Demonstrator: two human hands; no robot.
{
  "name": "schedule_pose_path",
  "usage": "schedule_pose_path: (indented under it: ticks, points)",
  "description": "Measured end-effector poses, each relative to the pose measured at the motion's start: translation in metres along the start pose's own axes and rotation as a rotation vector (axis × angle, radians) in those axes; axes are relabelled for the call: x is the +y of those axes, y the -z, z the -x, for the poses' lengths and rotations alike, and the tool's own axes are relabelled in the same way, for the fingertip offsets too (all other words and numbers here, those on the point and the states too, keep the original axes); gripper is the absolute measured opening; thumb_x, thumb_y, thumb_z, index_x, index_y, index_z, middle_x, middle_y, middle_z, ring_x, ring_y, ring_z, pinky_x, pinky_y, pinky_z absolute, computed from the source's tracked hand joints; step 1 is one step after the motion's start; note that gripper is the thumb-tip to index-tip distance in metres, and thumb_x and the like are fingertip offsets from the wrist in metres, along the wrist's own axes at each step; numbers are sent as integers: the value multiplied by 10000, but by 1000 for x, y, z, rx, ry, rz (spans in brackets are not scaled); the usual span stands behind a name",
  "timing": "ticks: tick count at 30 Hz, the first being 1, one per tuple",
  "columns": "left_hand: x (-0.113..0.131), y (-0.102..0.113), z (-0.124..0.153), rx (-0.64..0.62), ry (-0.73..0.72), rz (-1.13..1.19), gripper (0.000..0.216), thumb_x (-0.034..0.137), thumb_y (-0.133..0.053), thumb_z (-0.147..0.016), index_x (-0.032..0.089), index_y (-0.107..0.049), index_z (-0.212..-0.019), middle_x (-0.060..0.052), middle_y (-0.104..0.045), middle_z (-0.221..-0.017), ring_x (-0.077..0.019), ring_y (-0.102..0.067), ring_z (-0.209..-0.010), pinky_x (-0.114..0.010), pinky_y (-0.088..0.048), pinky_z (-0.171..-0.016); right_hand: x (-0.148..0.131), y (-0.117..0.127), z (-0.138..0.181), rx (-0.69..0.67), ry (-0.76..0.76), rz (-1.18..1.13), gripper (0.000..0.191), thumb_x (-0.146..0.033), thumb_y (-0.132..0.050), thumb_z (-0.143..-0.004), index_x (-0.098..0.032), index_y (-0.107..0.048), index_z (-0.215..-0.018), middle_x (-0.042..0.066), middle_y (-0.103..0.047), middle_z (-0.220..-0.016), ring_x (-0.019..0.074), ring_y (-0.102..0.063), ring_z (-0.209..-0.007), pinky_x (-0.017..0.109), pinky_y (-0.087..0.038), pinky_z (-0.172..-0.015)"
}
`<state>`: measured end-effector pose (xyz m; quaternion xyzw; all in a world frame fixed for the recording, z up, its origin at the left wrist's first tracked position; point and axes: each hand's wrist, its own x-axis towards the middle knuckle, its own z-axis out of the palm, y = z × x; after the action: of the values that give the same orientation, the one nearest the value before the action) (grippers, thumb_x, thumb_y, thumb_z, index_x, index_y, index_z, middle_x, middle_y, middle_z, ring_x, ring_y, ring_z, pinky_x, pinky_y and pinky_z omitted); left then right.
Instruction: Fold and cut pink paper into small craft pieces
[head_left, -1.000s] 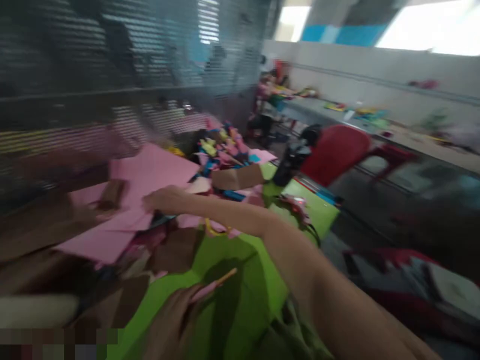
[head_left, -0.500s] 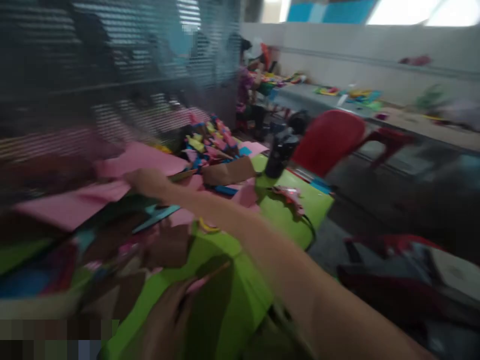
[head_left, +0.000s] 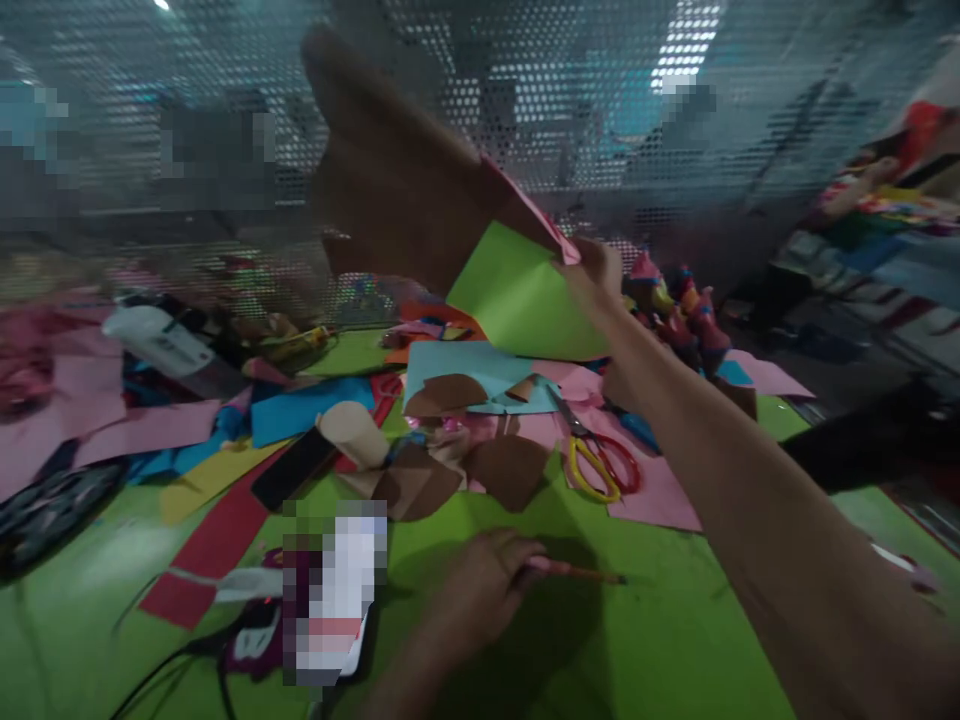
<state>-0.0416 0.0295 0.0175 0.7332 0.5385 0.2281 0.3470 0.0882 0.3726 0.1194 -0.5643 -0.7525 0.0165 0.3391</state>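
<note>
Paper sheets (head_left: 405, 190) held up over a green table (head_left: 675, 640)
The brown, pink and green sheets are pinched at one corner by the closed right hand (head_left: 600, 272), upper centre of the frame. A pink pencil (head_left: 577, 573) is gripped in the closed left hand (head_left: 480, 590), lower centre. The white bottle's (head_left: 161, 340) label cannot be read.
</note>
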Motion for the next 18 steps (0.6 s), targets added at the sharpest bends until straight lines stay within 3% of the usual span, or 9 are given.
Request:
schedule_pose_path:
  ticks: [4,10,14,18]
  points:
    - [2,1,1,-1,-7,10,254,315,-487,-970,231,-713,-1050,-33,-739,-987,-178,-657,-927,-287,-486,-829,-4,-5,16,53,88,46,301,-219,-412,-945,-126,-694,-990,118,-721,-927,189,-587,-835,279,-275,-642]
    - [1,0,5,0,2,-67,231,282,-517,-954,214,-694,-1087,-44,-738,-1037,-195,-660,-954,-306,-494,-850,-13,-12,42,60,225,54,298,-176,-498,-881,-170,-688,-1111,108,-730,-1042,223,-632,-954,271,-367,-754]
    - [-1,-4,6,22,-13,-123,250,333,-503,-960,224,-698,-1073,-51,-747,-994,-205,-676,-923,-317,-508,-828,-25,-24,71,-40,270,100,374,-104,-449,-885,-174,-687,-1164,109,-734,-1097,224,-649,-987,277,-430,-786]
    - [-7,-10,4,43,-39,-159,275,398,-526,-940,217,-713,-1029,-68,-753,-937,-220,-689,-888,-322,-514,-773,-36,-40,114,-305,409,211,474,-85,-412,-894,-217,-596,-1311,99,-715,-1154,210,-663,-1006,296,-462,-872]
